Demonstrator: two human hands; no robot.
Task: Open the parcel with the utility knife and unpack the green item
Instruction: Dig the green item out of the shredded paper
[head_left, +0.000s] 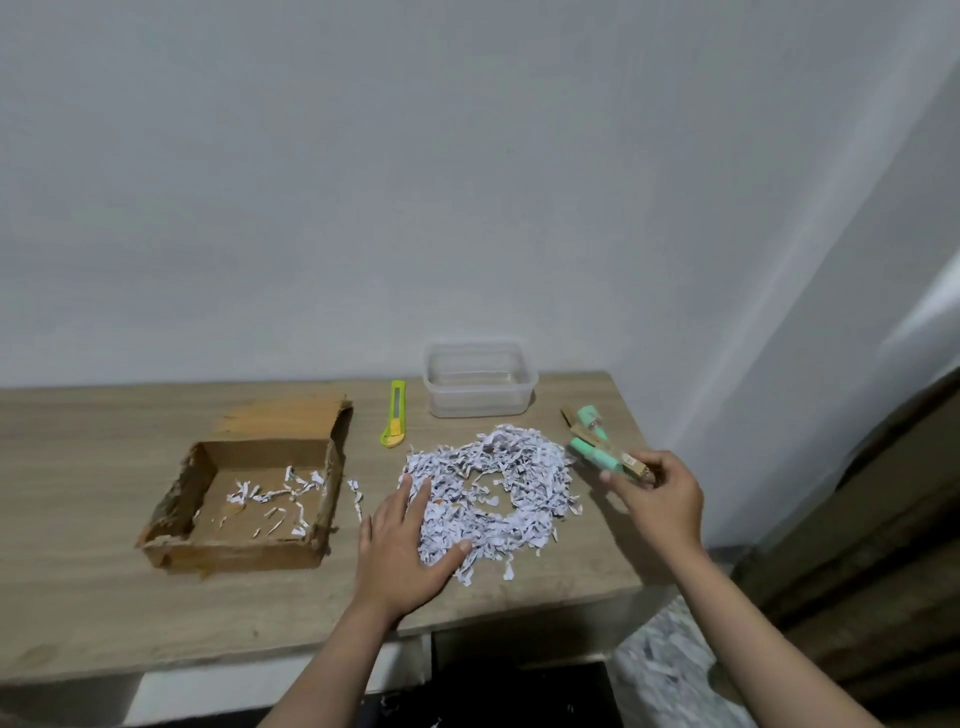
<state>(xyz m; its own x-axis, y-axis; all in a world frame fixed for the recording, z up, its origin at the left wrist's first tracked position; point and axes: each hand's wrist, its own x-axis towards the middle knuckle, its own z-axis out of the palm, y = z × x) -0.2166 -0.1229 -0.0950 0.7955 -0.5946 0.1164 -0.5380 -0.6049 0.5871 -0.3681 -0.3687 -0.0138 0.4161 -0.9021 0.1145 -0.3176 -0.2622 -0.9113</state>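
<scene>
The right hand (662, 499) pinches the near end of a mint-green pen-shaped item (597, 456) on brown card backing, its long axis running from the fingers away leftward over the wooden table (78, 597). The left hand (402, 551) lies flat, fingers spread, on shredded white paper (519, 499) beside the opened brown cardboard parcel (249, 499).

Nothing here can be read. The shredded paper (493, 493) heaped near the desk's front right edge carries dark flecks of print, too small and cut up to make out. The small label on the end of the green item (597, 457) in my right hand (660, 499) is only a blur.
</scene>
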